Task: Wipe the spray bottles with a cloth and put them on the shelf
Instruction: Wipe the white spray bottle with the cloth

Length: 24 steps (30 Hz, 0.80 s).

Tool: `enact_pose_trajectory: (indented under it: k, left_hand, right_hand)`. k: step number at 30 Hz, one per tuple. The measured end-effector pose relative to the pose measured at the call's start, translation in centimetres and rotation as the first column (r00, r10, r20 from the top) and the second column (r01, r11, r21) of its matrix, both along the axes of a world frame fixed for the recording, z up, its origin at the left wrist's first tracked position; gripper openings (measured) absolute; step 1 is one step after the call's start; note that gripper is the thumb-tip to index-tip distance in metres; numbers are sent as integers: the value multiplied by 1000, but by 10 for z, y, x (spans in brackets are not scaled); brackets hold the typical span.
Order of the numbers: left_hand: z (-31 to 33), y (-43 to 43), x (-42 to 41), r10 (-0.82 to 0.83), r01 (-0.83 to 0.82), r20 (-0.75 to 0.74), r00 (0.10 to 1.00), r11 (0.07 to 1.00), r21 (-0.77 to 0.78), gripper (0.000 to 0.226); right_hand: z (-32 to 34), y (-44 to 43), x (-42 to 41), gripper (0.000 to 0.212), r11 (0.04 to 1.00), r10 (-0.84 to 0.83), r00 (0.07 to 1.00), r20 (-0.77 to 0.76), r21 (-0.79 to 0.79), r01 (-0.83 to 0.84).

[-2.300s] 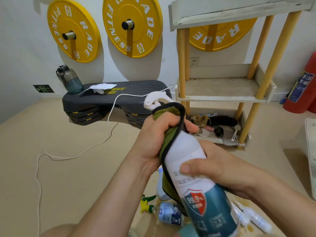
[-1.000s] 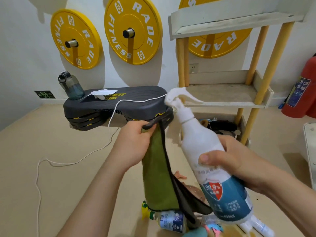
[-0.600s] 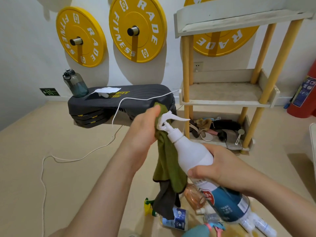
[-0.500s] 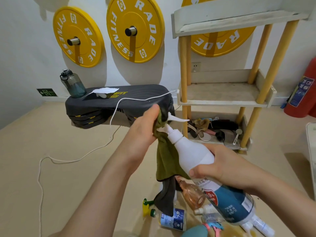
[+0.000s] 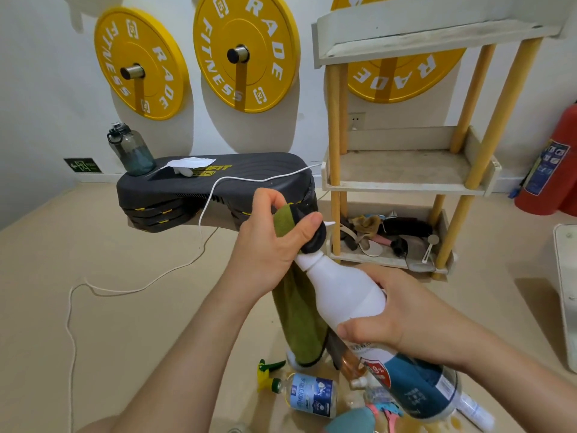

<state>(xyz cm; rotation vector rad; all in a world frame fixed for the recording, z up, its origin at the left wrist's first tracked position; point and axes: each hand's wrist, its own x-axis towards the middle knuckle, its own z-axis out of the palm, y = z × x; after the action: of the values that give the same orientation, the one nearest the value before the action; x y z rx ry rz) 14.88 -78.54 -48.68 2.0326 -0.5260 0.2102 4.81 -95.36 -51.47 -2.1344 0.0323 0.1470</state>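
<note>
My right hand [image 5: 402, 317] grips a large white spray bottle [image 5: 346, 292] with a teal and red label, tilted with its nozzle pointing up and away. My left hand [image 5: 271, 242] squeezes a green cloth [image 5: 299, 320] with black edging around the bottle's spray head, which is mostly hidden; only the nozzle tip pokes out. The cloth's loose end hangs down beside the bottle. Several other spray bottles [image 5: 312, 398] lie on the floor below my hands. The wooden shelf [image 5: 406, 182] with yellow posts stands just beyond, its middle tier bare.
A black step platform [image 5: 215, 185] with a water jug [image 5: 131, 148] and a white cable sits at the left. The shelf's bottom tier holds clutter. A red fire extinguisher [image 5: 552, 170] stands at the far right. Yellow weight plates [image 5: 246, 51] hang on the wall.
My left hand has closed the cloth fully over the spray head, which was showing half a second ago. The bottle has tipped slightly more upright in my right hand.
</note>
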Motion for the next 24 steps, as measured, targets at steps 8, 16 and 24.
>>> enact_pose_trajectory:
  k: [8,16,24]
  left_hand:
    - [-11,2,3,114,-151,453,884,987,46,44]
    - [11,6,9,166,-305,-392,905,895,-325,53]
    - [-2,2,0,-2,13,-40,999,962,271,58]
  right_hand:
    - [4,-4,-2,58,986,-16,993,113,-161,34]
    - [16,2,-6,59,869,1,984,181,-487,89]
    - [22,4,-7,84,601,12,972,234,-779,180]
